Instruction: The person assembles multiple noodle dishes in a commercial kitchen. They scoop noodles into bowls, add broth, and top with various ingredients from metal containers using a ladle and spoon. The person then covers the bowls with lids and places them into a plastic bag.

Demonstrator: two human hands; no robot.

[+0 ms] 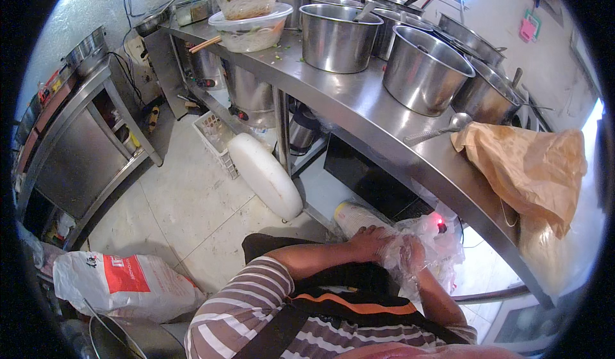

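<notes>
Below the steel counter's front edge, both hands are together at crumpled clear plastic (430, 247), which looks like a thin bag. My left hand (371, 243) is closed at the plastic's left side, against the near end of a pale cylindrical bundle (357, 219) with a yellowish end. My right hand (412, 255) is wrapped in the plastic, its fingers gripping it and partly hidden by the folds. A small red light (441, 222) shows beside the plastic.
On the steel counter (346, 99) stand several steel pots (339, 38), stacked plastic food tubs (251, 29), a ladle (439, 129) and a brown paper bag (525, 166). A white rounded slab (266, 176) leans by a basket (214, 142). A white sack (128, 285) sits at left.
</notes>
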